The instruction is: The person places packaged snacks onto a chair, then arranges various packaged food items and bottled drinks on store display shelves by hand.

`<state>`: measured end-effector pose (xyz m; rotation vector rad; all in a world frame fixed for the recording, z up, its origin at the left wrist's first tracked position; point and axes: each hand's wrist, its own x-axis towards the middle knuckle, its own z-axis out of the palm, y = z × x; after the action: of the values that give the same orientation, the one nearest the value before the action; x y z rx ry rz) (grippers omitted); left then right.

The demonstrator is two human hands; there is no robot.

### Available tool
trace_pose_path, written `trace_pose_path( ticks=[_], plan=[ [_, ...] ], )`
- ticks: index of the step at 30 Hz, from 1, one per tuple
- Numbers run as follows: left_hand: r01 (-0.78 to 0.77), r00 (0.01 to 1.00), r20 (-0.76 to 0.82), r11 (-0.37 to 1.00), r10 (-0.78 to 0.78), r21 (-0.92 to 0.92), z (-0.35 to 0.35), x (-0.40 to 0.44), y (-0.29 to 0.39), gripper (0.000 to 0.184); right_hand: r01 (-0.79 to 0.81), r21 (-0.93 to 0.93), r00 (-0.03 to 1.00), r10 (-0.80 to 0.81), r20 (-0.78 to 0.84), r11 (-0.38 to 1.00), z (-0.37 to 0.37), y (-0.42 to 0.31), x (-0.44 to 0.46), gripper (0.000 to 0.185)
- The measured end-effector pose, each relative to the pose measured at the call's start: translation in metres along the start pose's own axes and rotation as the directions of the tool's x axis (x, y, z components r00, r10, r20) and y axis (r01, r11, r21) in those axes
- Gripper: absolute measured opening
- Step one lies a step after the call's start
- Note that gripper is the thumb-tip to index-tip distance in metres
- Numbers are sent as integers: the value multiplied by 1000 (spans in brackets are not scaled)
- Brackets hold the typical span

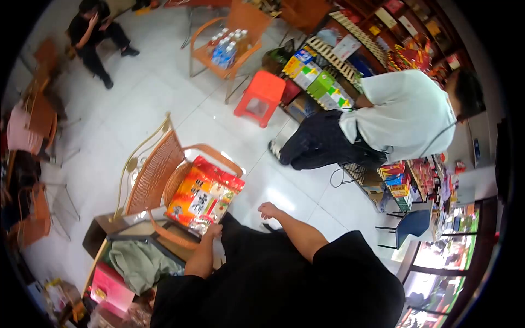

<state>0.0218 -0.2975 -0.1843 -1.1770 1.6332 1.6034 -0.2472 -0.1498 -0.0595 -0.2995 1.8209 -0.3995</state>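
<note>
head view: 1 red-and-orange bag (202, 198) lies on the seat of 1 woven chair (152, 177). the wearer's left hand (216, 231) is at the bag's near corner; i cannot tell whether its fingers grip it. the right hand (267, 210) is apart from the bag, fingers loosely bent, nothing visible in it. beyond the chair stand 1 red stool (265, 85) and 1 wooden armchair (249, 21) bearing bottles (225, 53) too crowded to count. 1 person in a white top (407, 112) bends by the shelves (333, 61); 1 person in black (90, 44) sits farther off. beside the woven chair lie 1 green cloth (139, 262) and 1 pink item (114, 283).
</note>
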Motion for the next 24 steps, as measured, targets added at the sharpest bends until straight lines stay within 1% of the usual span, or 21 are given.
trace_pose_path(
  ticks=[2, 3, 4, 6, 7, 8, 10, 11, 12, 13, 14, 15, 16, 17, 18, 19, 20, 21, 22, 23, 24],
  plan=[
    [-20, 999, -25, 1000, 20, 8, 0, -9, 33, 30, 26, 148, 994, -11, -108, 989, -20, 17, -2, 28],
    [-29, 999, -38, 1000, 30, 12, 0, -14, 51, 27, 22, 201, 991, 5, -134, 979, -22, 28, -10, 27],
    [-44, 999, 21, 997, 43, 63, 1, -8, 67, 24, 32, 251, 986, 11, -169, 967, -29, 35, -14, 26],
    [-141, 985, 100, 990, 141, -7, 21, 5, 91, 23, 100, 363, 977, -23, -211, 926, -37, 63, -20, 25],
    [-125, 977, 183, 991, 112, 58, 37, 8, 100, 26, 109, 418, 974, -13, -225, 902, -34, 78, -35, 24],
    [-143, 972, 202, 983, 117, 116, 52, 15, 114, 26, 149, 470, 969, -33, -245, 870, -34, 89, -44, 23],
    [-109, 935, 354, 958, 7, 267, 82, 27, 148, 26, 258, 537, 952, -115, -285, 803, -38, 121, -64, 21],
    [-93, 958, 286, 901, -35, 423, 104, 4, 180, 26, 292, 588, 939, -109, -326, 754, -39, 140, -68, 21],
    [-146, 924, 381, 885, -37, 442, 123, 19, 187, 25, 322, 637, 934, -124, -335, 701, -31, 168, -72, 20],
    [-157, 913, 404, 877, -47, 455, 149, 11, 205, 27, 349, 682, 929, -141, -343, 643, -21, 197, -77, 19],
    [-239, 908, 417, 867, 41, 436, 176, 5, 219, 28, 354, 703, 921, -98, -377, 617, -20, 225, -94, 20],
    [-323, 889, 438, 858, 131, 400, 209, -2, 228, 29, 365, 786, 920, -65, -386, 498, -14, 275, -93, 22],
    [-334, 897, 413, 852, 157, 402, 241, -15, 236, 30, 348, 775, 902, 36, -429, 527, -5, 324, -105, 21],
    [-347, 903, 386, 848, 187, 400, 270, -27, 240, 31, 291, 898, 910, 194, -366, 332, 4, 379, -110, 21],
    [-349, 899, 406, 831, 166, 432, 293, -34, 236, 31, 403, 910, 860, 299, -414, 102, 20, 430, -129, 22],
    [-475, 836, 513, 728, 196, 495, 314, -39, 227, 29, 454, 874, 732, 487, -476, 171, 45, 483, -135, 22],
    [-604, 756, 616, 596, 220, 529, 337, -40, 229, 27, 492, 869, 606, 695, -386, 53, 51, 499, -180, 23],
    [-690, 688, 676, 530, 265, 493, 357, -55, 237, 24, 549, 834, 583, 741, -334, -56, 63, 519, -220, 25],
    [-767, 609, 733, 460, 304, 446, 371, -71, 247, 21, 575, 810, 554, 783, -283, -114, 78, 539, -253, 26],
    [-735, 625, 722, 536, 297, 416, 381, -76, 259, 17, 616, 773, 521, 815, -254, -153, 98, 558, -277, 26],
    [-757, 603, 743, 505, 292, 415, 389, -70, 271, 17, 655, 736, 469, 856, -218, -172, 123, 584, -283, 25]
  ],
)
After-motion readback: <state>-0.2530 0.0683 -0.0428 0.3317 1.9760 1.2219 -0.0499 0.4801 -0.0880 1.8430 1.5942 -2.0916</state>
